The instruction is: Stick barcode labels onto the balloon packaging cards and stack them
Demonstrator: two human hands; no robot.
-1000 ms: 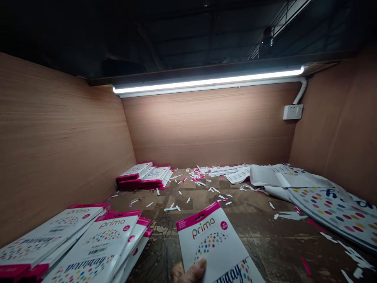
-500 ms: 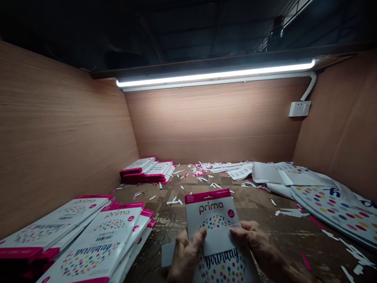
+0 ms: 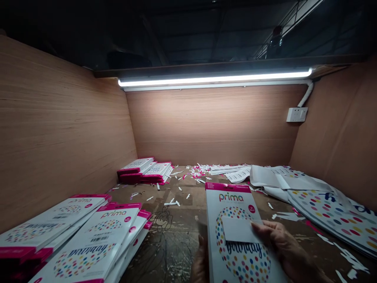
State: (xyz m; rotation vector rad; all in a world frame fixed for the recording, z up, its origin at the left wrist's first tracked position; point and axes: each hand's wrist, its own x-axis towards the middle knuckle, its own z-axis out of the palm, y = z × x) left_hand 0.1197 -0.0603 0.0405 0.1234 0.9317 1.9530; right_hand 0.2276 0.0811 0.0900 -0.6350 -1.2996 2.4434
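Observation:
A flat white-and-pink packet point(image 3: 238, 257), printed "prima" and "birthday" over coloured dots, stands upright and slightly tilted in front of me. Across its middle lies a small blank white card point(image 3: 239, 229), covering part of the print. My right hand point(image 3: 284, 245) is closed on the packet's right side, its thumb pressing the card's right end. At the left edge is my left hand point(image 3: 200, 261), partly behind the packet and blurred, so its fingers do not show clearly.
Stacks of similar packets lie at the left front point(image 3: 88, 243) and left back point(image 3: 144, 169). Paper scraps point(image 3: 172, 203) litter the brown worktop, with thin dark string point(image 3: 163, 218) near the middle. Dotted printed sheets point(image 3: 332, 216) lie right. Wooden walls point(image 3: 206, 122) enclose the space.
The packet and both hands have shifted right. My left thumb has come off the packet's front. A pale card beside my left hand is no longer visible on that side.

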